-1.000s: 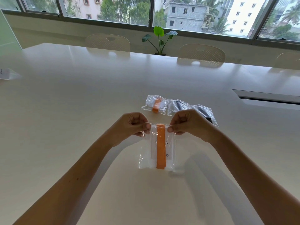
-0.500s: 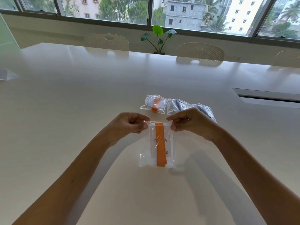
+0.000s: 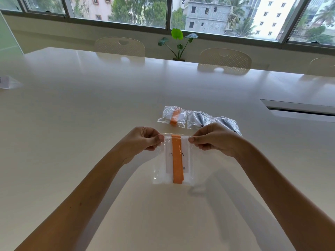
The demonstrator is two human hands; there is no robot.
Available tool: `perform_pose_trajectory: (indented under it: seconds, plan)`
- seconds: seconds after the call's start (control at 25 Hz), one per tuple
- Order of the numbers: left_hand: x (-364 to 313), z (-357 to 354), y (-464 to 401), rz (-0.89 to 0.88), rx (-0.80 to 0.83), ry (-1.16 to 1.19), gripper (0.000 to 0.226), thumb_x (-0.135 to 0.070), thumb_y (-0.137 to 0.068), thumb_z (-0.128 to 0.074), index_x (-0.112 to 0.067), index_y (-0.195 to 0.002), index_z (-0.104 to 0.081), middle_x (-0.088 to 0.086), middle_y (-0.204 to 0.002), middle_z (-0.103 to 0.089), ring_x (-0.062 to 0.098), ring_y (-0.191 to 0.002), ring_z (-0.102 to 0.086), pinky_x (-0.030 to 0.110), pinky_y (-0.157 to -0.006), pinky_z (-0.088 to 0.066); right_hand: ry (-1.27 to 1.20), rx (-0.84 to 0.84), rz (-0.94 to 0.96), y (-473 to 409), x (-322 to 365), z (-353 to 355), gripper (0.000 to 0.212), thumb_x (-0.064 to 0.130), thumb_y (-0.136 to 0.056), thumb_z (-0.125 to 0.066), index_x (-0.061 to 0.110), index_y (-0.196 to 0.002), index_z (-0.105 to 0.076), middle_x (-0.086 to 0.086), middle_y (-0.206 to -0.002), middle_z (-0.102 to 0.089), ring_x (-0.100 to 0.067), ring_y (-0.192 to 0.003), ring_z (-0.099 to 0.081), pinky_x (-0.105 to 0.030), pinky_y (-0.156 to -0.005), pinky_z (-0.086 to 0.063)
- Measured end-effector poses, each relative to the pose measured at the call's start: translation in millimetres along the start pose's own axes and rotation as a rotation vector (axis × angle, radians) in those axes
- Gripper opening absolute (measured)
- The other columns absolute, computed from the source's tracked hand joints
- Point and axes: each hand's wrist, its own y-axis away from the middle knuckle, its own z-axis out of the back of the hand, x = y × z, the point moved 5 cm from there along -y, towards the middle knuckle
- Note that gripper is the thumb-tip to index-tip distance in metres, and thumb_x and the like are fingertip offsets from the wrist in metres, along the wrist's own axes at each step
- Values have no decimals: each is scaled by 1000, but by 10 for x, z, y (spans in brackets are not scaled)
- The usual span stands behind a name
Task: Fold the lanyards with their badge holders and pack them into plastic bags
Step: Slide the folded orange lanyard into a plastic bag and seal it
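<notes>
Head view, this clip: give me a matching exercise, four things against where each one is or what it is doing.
1. clear plastic bag with orange lanyard and white badge card
2. second bagged orange lanyard
3. left hand
4. green potted plant

a. by the window
b. pinches the bag's top left corner
c. lies on the white table beyond the hands
d. held between both hands

Pairs: 1-d, 2-c, 3-b, 4-a

i'm seeing the left hand (image 3: pixel 145 138) and right hand (image 3: pixel 213 138) pinching the top corners of a clear plastic bag (image 3: pixel 159 176), which is holding an orange lanyard (image 3: pixel 177 160) and a white badge (image 3: pixel 186 160). two packed bags (image 3: pixel 199 119) are lying just beyond on the white table (image 3: pixel 90 115).
</notes>
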Motion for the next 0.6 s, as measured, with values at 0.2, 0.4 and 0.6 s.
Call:
perform_pose_trajectory:
  seconds: [0.2,0.4,0.6]
  plan:
    - [21,-14,-9,83,7,145,23,-33,-69,-69,-12,-77,-70,-3,-65,-65,5,-59,-58,18,-60,-51,-110,15,2,8,-25,3,18,27,-60,-79,13,-70,-74,1,-66,-69,-6,-61,-63,-20,-63,-54]
    - [1,-3,-11,41,-41,154,23,-33,-67,-70,-11,-75,-67,-3,-63,-62,5,-60,-57,17,-61,-51,-160,-28,71,0,-19,-19,14,20,-71,-76,8,-75,-70,2,-64,-66,-4,-61,-61,-18,-63,-54]
    - [-49,-22,-11,-52,-91,22,14,-17,-87,-63,-11,-74,-63,-4,-63,-60,6,-62,-54,17,-63,-48,-141,-82,160,14,-11,-52,9,10,-79,-72,8,-70,-69,1,-62,-62,-5,-59,-57,-18,-62,-49]
